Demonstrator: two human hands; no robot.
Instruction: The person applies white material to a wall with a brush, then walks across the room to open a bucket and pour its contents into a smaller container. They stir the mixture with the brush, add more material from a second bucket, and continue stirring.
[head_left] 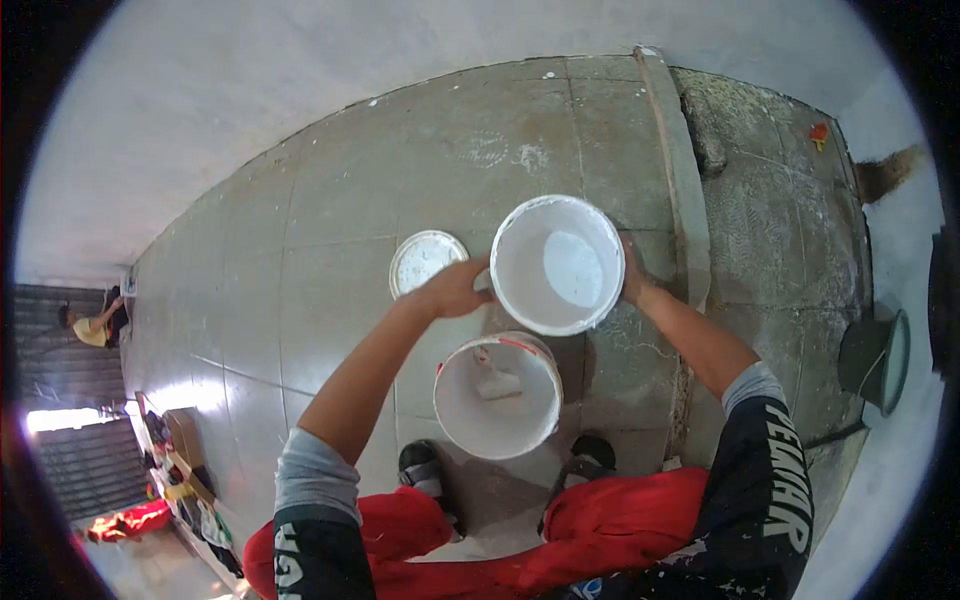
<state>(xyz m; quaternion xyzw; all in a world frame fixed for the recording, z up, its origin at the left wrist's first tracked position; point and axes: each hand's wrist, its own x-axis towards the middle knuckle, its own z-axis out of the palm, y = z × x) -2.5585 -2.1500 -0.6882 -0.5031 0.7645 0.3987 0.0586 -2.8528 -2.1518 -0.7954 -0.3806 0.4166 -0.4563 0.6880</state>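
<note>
Between my hands is a white plastic bucket (524,245), its open mouth facing me and its inside wet-looking and whitish. My left hand (455,289) grips its left side, with the fingertips partly hidden behind it. On the opposite side my right hand (633,272) is pressed to the wall, most of its fingers out of sight. A second white bucket (462,418) stands nearer my feet, with a paint roller (498,384) inside. Just beyond my left hand, a round white lid (425,257) lies on the floor, smeared with white.
A raised sill (672,160) crosses the tiled floor (330,280) on the right. Beyond it are a dark green bucket (868,360) and a small orange-red object (819,134). Boxes and cloths (185,450) lie at the far left, where a person (95,322) sits near the wall.
</note>
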